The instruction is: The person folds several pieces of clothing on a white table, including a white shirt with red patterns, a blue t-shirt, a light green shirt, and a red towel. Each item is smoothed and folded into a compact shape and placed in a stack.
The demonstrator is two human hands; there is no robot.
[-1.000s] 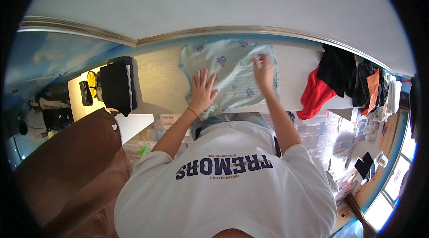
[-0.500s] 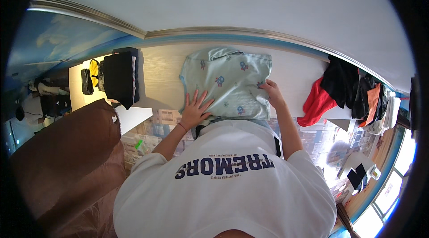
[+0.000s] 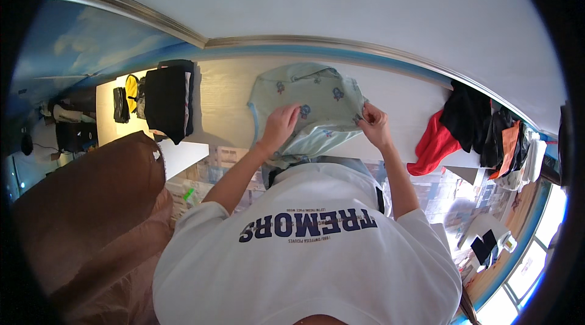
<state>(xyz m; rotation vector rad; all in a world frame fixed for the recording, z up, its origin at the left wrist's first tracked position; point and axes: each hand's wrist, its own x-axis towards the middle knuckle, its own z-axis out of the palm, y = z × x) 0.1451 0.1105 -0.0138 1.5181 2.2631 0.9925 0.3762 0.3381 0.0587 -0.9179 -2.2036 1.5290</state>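
With the dial centred on the pale mint-green cloth garment [image 3: 320,90], printed with small blue and red figures, twelve lies away from the person. The garment is on the long, pale wood-grained table [image 3: 226,90], its far part fairly flat and its near part raised in loose folds toward six o'clock. Near four o'clock, the right hand [image 3: 375,122] has thumb and fingers pinched together on the garment's edge. Toward half past seven, the left hand [image 3: 280,128] is over the cloth, its fingers nearly straight and close together; its thumb side is hard to see, so I cannot tell whether it grips any fabric. At nine o'clock sits a neat stack of folded black clothes [image 3: 166,104], with a small bright-yellow item [image 3: 131,94] just beyond. At three o'clock lies a crumpled black cloth [image 3: 466,108], touching a bright-red cloth [image 3: 434,143] toward half past three.
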